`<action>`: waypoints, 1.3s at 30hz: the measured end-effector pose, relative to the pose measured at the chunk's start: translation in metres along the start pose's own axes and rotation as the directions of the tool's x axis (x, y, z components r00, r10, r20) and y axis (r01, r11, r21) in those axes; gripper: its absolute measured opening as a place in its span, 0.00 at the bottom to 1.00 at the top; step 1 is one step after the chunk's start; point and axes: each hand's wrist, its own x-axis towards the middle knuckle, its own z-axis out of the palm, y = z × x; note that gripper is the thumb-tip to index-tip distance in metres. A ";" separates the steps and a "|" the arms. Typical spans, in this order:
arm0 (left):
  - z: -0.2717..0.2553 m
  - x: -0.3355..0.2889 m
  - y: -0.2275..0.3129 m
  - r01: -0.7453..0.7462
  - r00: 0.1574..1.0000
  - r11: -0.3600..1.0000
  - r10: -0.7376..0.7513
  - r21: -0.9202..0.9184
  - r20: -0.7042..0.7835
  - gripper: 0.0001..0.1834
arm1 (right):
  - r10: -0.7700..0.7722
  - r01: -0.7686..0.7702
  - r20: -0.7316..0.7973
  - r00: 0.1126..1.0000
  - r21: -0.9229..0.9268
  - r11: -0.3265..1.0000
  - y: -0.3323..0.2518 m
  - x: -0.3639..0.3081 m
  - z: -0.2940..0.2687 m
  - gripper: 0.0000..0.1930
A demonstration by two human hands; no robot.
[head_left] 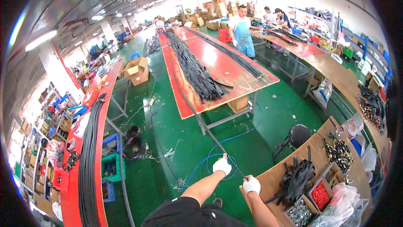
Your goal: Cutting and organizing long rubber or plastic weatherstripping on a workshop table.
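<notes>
My left hand (221, 166), in a white glove, is closed around the near end of a long black cable-like strip (214, 140). The strip runs back over the near edge of the red table (260, 76). My right hand (251, 184), also gloved in white, is closed beside the left edge of the brown workbench (268, 176). A thin dark length (239, 170) seems to run between the two hands; what the right fingers pinch is too small to make out. On the bench nearby lies a bunch of black strips (297, 179).
Trays of red parts (321, 194) and metal parts (300, 213) stand on the bench. A round stool (299, 136) and a coiled blue hose (210, 155) are close by. Black strips (89, 155) cover the left table. A person in a blue apron (242, 34) stands beyond the red table.
</notes>
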 end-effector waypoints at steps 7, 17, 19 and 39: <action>0.006 0.031 -0.019 -0.053 0.993 0.998 0.055 -0.024 0.105 0.38 | 0.251 -0.433 0.505 0.826 0.282 0.856 0.082 -0.020 0.014 0.17; -0.020 0.098 0.014 -0.037 0.999 0.998 0.039 -0.054 0.034 0.38 | -0.036 0.036 0.001 0.999 0.112 0.993 0.016 0.113 0.048 0.16; -0.031 0.118 0.002 0.032 0.999 0.999 -0.031 -0.029 0.035 0.37 | 0.152 -0.322 0.405 0.901 0.392 0.862 -0.008 0.127 0.046 0.15; -0.053 0.097 -0.024 0.014 0.997 0.998 -0.009 -0.056 0.077 0.37 | 0.104 -0.668 0.788 0.607 0.434 0.604 -0.026 0.135 0.066 0.10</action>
